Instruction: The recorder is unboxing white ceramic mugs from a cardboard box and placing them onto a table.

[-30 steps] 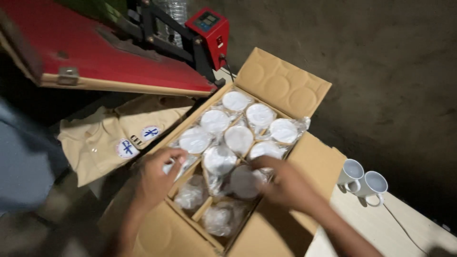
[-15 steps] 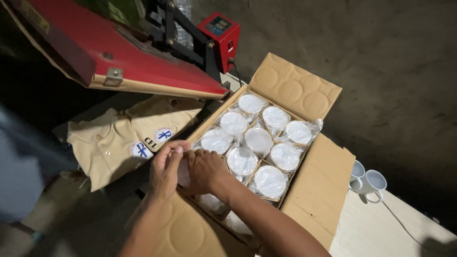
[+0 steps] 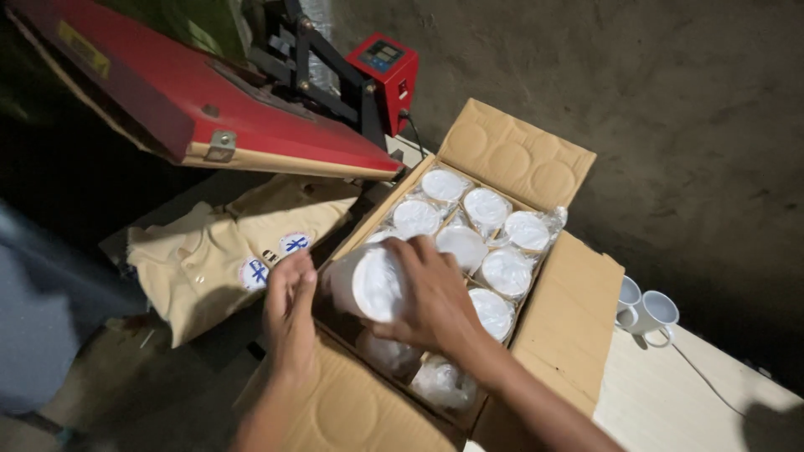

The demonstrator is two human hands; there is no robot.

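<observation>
An open cardboard box [image 3: 569,326] holds several white mugs wrapped in clear plastic [image 3: 486,209]. My right hand [image 3: 435,301] grips one wrapped white mug [image 3: 368,283], lifted on its side above the box's near-left corner. My left hand [image 3: 289,310] sits at the left of that mug, fingers touching its plastic wrap by the box's left wall.
A red heat press [image 3: 209,109] with its plate raised stands at the upper left, its red control box [image 3: 385,67] behind. Beige shirts with round badges [image 3: 226,259] lie under it. Two unwrapped white mugs [image 3: 645,310] stand on the pale tabletop [image 3: 670,402] at right.
My right hand has lifted a wrapped mug out of the box and tipped it sideways. My left hand has moved up against it. The view has shifted closer.
</observation>
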